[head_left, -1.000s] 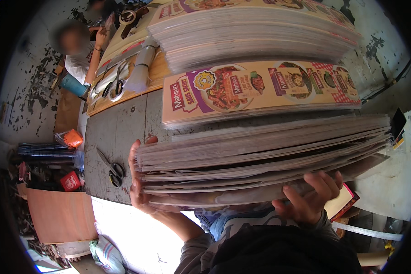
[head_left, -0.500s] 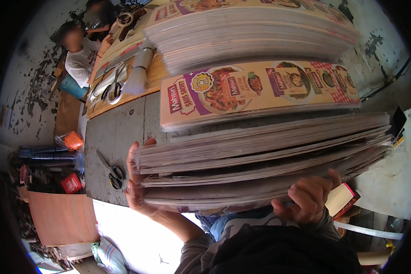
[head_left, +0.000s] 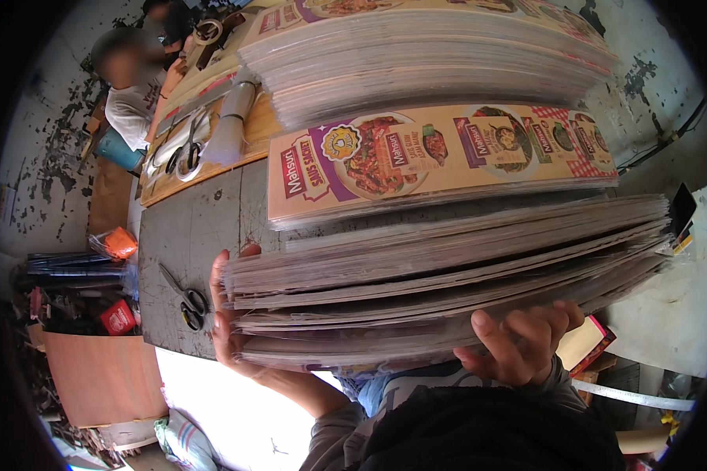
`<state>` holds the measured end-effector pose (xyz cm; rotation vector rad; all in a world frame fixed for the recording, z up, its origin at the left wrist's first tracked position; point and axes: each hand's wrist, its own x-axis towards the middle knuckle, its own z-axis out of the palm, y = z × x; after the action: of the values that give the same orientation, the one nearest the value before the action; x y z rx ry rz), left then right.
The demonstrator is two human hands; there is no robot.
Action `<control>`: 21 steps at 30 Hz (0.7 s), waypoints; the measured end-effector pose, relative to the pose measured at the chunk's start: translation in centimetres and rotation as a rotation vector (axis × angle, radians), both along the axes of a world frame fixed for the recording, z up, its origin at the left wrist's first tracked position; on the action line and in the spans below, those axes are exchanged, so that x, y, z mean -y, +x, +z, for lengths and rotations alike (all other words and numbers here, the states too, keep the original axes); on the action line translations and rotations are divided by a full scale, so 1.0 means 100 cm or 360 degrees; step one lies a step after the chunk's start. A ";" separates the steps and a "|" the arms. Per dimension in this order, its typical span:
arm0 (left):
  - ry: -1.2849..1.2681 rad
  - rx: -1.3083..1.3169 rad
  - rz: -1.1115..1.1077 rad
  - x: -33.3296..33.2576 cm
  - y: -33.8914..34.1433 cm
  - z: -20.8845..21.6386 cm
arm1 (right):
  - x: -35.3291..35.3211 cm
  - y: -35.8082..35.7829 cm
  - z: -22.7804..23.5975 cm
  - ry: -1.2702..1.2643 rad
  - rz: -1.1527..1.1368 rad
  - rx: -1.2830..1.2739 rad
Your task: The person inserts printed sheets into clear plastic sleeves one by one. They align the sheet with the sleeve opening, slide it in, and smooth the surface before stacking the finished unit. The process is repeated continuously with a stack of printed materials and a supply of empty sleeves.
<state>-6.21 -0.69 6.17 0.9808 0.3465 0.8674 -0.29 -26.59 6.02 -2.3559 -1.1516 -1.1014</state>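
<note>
A thick stack of printed sheets point(head_left: 416, 271) in clear plastic stands on its long side before me, edges facing up, with dark gaps between bundles. Round its left end my left hand point(head_left: 228, 322) is closed, fingers on the far side and the heel of the hand low at the near side. My right hand point(head_left: 526, 341) presses its curled fingers against the near face, right of the middle. Behind lies a flat pile of the same long sheets point(head_left: 440, 161), its printed top showing food pictures. Black-handled scissors point(head_left: 190, 304) rest left of my left hand.
A taller pile of sheets point(head_left: 432, 67) stands at the back. Clear plastic sleeves point(head_left: 232, 122), another pair of scissors point(head_left: 187, 153) and a tape roll point(head_left: 209, 31) lie on the wooden board. A person point(head_left: 130, 102) sits at far left. The grey table's point(head_left: 188, 228) left edge drops to the floor.
My right hand's fingers have shifted slightly and spread along the near face. The bundles in the stack lie a little differently. The view has moved slightly; the person at far left leans closer.
</note>
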 end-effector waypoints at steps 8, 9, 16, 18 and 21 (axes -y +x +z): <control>0.0054 0.0112 -0.0189 -0.007 -0.006 -0.009 | 0.003 0.001 -0.006 0.0147 0.0051 0.0035; 0.0085 0.0105 -0.0223 -0.010 -0.007 -0.011 | 0.002 0.001 -0.006 0.0184 0.0029 0.0032; 0.0185 0.0004 -0.0161 -0.018 -0.005 -0.007 | -0.001 0.007 -0.007 0.0097 0.0113 0.0082; 0.0259 -0.0031 -0.0231 -0.025 -0.007 -0.005 | 0.001 0.006 -0.006 0.0055 0.0107 0.0046; 0.0269 -0.0093 -0.0291 -0.030 -0.008 -0.002 | 0.002 0.008 -0.010 0.0058 0.0149 0.0116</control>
<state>-7.01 2.30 6.00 1.1773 0.2314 0.7106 0.51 -26.77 5.01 -2.2274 -1.2428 -1.1746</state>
